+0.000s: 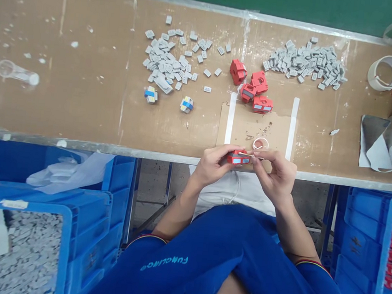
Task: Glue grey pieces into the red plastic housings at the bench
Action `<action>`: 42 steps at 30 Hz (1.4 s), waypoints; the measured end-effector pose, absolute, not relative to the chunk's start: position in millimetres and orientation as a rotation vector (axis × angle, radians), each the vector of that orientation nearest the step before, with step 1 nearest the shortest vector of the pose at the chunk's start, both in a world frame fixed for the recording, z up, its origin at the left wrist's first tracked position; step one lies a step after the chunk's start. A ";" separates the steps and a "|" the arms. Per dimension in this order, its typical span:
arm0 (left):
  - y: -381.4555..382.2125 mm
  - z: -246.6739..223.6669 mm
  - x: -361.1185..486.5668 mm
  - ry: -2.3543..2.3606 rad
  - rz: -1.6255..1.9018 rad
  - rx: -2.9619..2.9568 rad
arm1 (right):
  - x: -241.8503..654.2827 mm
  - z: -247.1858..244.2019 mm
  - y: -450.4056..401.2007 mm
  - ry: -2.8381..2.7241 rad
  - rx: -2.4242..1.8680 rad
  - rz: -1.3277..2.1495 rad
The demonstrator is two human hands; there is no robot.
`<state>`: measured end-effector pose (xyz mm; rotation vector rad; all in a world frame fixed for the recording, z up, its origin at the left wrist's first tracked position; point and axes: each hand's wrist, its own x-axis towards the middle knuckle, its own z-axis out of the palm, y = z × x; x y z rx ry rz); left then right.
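At the table's front edge my left hand (215, 163) is closed round a small red toy vehicle body (239, 158) with pale window patches. My right hand (276, 173) pinches a thin, light-coloured stick (247, 154), which lies against the top of the red body. Just beyond the fingers stands a small white cup (260, 144) with something reddish inside. Several more red toy bodies (259, 82) sit in a cluster farther back. The stick's tip is too small to make out clearly.
Two heaps of small grey blocks (304, 60) lie at the back. Two taped blocks (186, 104) rest left of centre. A tape roll (385, 73) and folded sandpaper-like sheet (373, 141) are at right. Blue crates (88, 220) flank me below the table.
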<state>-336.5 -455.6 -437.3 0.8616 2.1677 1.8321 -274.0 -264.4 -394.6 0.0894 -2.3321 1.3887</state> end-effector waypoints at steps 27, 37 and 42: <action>-458.1 -441.1 -338.5 2.058 1.874 0.683 | -406.0 -406.2 -129.7 -2.634 -0.208 0.814; -459.1 -440.4 -339.3 2.041 1.904 0.720 | -474.0 -395.2 -110.5 -2.939 -0.324 0.762; -459.4 -439.7 -342.9 1.945 2.015 0.830 | -399.2 -348.3 -159.4 -2.764 -0.111 1.067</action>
